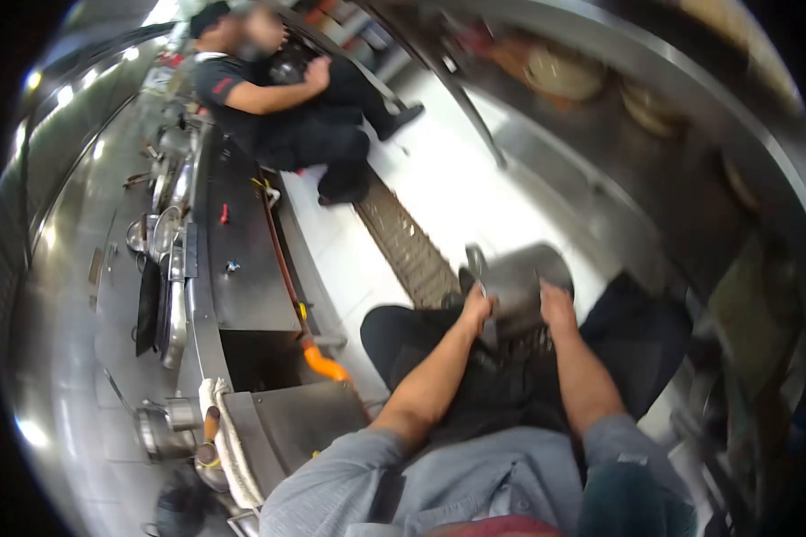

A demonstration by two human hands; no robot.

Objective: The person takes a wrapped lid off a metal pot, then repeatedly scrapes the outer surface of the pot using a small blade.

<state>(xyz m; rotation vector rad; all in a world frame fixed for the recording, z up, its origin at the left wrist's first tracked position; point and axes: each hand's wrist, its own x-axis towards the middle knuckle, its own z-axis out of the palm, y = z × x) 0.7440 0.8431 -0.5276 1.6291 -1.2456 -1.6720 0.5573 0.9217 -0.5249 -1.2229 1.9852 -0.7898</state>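
Between my bent knees is a large grey metal vessel (515, 273), perhaps a pot, blurred. An upright metal piece (475, 259) shows at its left side. My left hand (479, 309) is closed at the vessel's near left, with a small shiny bit showing above the fingers. On the near right, my right hand (558, 306) is also closed, and a thin dark tip rises from it. What either hand holds is too blurred to name. Dark, textured material (528, 344) lies below the vessel, between my forearms.
A co-worker (278, 98) in black sits low farther ahead. A floor drain grate (407, 237) runs between us. To the left stands a steel cooking line (246, 242) with pans (166, 295), a white cloth (231, 447) and an orange pipe (327, 363). Steel shelving (600, 170) with bowls (564, 73) is at right.
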